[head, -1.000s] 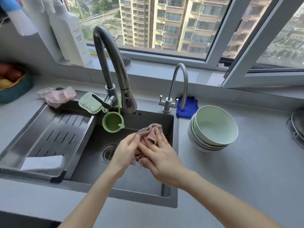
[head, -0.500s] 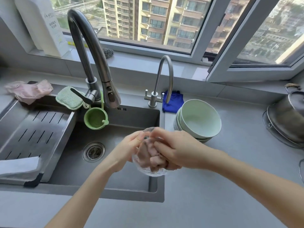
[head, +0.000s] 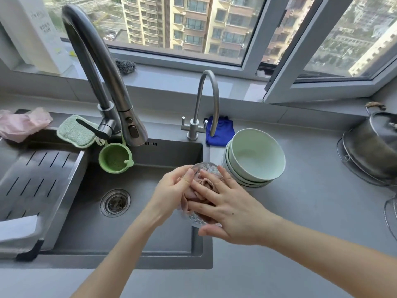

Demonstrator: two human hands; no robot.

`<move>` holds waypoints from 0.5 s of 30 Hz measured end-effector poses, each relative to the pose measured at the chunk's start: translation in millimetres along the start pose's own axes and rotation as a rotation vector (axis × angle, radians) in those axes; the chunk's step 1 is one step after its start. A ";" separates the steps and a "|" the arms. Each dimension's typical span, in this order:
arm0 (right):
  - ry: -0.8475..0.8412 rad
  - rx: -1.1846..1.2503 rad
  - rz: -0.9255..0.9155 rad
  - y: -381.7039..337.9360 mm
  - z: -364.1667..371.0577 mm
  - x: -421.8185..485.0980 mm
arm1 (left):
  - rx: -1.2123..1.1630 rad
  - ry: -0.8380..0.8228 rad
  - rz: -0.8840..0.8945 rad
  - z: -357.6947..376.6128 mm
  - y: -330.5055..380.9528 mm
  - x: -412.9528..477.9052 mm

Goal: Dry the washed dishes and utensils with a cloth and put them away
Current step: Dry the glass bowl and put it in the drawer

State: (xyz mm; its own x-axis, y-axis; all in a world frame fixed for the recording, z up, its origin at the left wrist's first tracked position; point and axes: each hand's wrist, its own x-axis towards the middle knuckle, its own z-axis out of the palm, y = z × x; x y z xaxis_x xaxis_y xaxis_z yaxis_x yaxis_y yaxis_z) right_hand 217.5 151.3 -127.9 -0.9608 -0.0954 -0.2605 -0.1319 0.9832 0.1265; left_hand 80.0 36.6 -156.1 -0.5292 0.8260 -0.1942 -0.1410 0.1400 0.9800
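You were in the middle of the drying step: your left hand [head: 171, 190] gripped the small glass bowl [head: 206, 167] by its rim, thumb on the near edge and the other fingers curled round behind it, while your right hand [head: 232, 209] lay flat and wide, fingers spread and straight, pressing the pink cloth [head: 185, 200] into the bowl. Your right thumb sat below the bowl's lower edge; whether it was touching the glass I could not tell. The bowl was tilted towards you and held in the air between your hands, over the right-hand edge of the sink [head: 129, 233], not resting on anything. Just beyond your right fingertips stood the stack of green bowls [head: 255, 155] on the worktop [head: 300, 211], close to the glass but apart from it. A blue cloth [head: 220, 131] lay further off behind that stack, and a metal pot [head: 373, 145] sat well away to your right. By my reckoning the job was at an early stage, since the stacked bowls looked untouched and nothing appeared to have been put away. The next move would call for working the cloth round the inside and then over the outside, with your left hand turning the bowl a little at a time. Wet glass slips easily, so a firm hold on the rim mattered, as did care not to knock it against the nearby stack.
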 end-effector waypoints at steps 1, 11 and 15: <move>-0.003 -0.010 -0.004 1.2 0.5 2.4 | -0.028 0.045 -0.019 1.6 0.5 0.0; 0.286 0.720 0.337 -38.7 -3.4 22.6 | -0.185 0.329 -0.170 21.7 -10.9 8.3; 0.284 0.724 0.129 -33.5 -1.9 8.7 | -0.180 0.131 -0.230 8.9 -10.2 8.2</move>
State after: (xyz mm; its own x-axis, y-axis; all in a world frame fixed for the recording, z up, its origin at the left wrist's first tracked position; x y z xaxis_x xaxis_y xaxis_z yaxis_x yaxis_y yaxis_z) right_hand 213.0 117.2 -132.7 -0.9961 0.0864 -0.0194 0.0832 0.8365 -0.5416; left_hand 84.5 46.8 -167.3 -0.5682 0.7046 -0.4251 -0.4087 0.2067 0.8889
